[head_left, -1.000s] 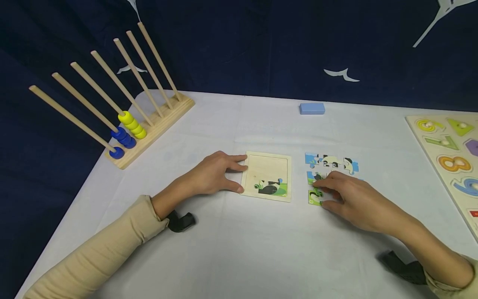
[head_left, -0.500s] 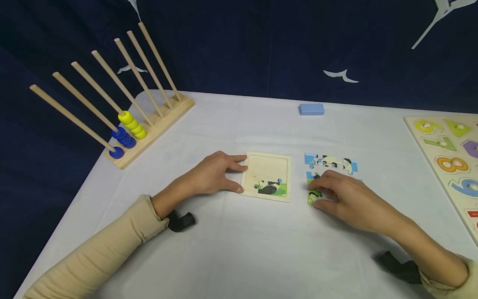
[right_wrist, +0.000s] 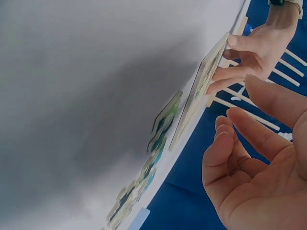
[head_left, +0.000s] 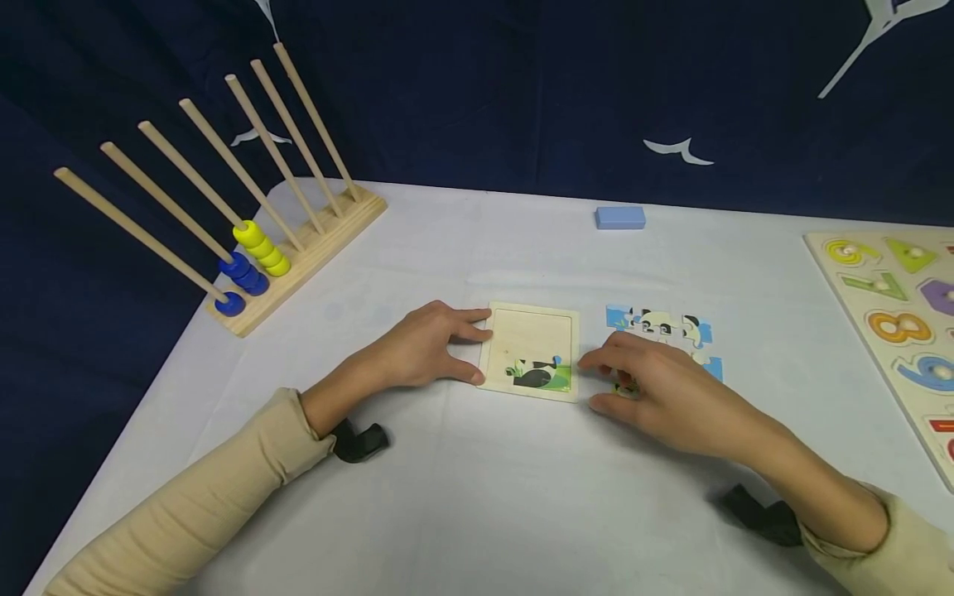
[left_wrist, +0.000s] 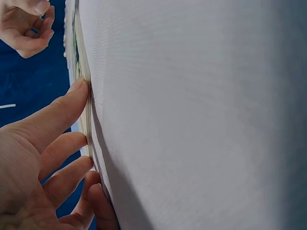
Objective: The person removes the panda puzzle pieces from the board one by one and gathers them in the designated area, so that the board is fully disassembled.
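A square wooden puzzle tray (head_left: pixel 532 331) lies flat on the white table, with panda picture pieces (head_left: pixel 540 374) fitted along its lower part. My left hand (head_left: pixel 432 346) touches the tray's left edge with thumb and fingertips spread, as the left wrist view also shows. Over the gap right of the tray hovers my right hand (head_left: pixel 656 389). In the right wrist view, nothing shows between its thumb and index finger (right_wrist: pixel 259 129), which stand apart. Beneath and behind it lie loose panda jigsaw pieces (head_left: pixel 659 323), partly hidden by the hand.
At the left stands a wooden peg abacus (head_left: pixel 313 257) with blue and yellow beads. A blue block (head_left: pixel 620 218) lies near the back edge. A number-and-shape puzzle board (head_left: pixel 857 298) reaches in at the right, before a dark blue curtain (head_left: pixel 484 99).
My right hand has moved left from the loose pieces toward the tray's right edge, uncovering a blue-edged piece on the right. My left hand and the tray stay put.
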### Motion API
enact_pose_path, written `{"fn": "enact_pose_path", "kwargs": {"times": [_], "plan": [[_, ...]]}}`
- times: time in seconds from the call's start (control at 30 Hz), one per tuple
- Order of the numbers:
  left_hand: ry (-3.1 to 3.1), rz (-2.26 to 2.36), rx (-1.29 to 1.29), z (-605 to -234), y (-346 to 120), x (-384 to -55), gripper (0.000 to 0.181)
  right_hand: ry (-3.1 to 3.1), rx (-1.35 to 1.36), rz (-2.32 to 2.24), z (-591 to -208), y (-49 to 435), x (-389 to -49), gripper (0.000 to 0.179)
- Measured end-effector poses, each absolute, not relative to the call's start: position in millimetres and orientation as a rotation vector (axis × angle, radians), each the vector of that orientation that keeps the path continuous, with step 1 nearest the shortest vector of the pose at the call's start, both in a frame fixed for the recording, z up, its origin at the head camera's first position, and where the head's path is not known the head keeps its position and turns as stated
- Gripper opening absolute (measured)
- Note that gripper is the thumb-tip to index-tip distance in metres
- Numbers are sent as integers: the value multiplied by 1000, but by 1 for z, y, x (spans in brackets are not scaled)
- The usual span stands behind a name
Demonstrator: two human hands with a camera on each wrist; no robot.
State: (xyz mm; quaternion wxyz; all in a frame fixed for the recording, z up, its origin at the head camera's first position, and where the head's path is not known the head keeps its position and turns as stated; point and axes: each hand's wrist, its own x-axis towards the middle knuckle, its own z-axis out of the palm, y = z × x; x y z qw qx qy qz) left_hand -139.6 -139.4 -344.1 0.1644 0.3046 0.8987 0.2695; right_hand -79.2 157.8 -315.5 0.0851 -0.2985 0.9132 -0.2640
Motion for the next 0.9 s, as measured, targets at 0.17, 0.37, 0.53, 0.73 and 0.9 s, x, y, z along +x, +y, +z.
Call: {"fn": "enact_pose_path", "kwargs": {"times": [0.17, 0.37, 0.53, 0.73, 0.9], "plan": [[2563, 763, 870, -344, -139, -140, 60, 2642, -871, -865, -317, 149, -81, 30], [2561, 766, 865, -344, -140, -139, 59, 2610, -873, -885, -318, 137, -85, 30], [2559, 767, 870, -344, -141, -139, 59, 2606, -884, -859, -322, 126, -88, 33], [2558, 764, 877, -345, -141, -140, 58, 2563, -922, -814, -326, 118, -94, 38], [2553, 759, 880, -344, -141, -141, 58, 2532, -904, -774, -327, 116, -97, 47]]}}
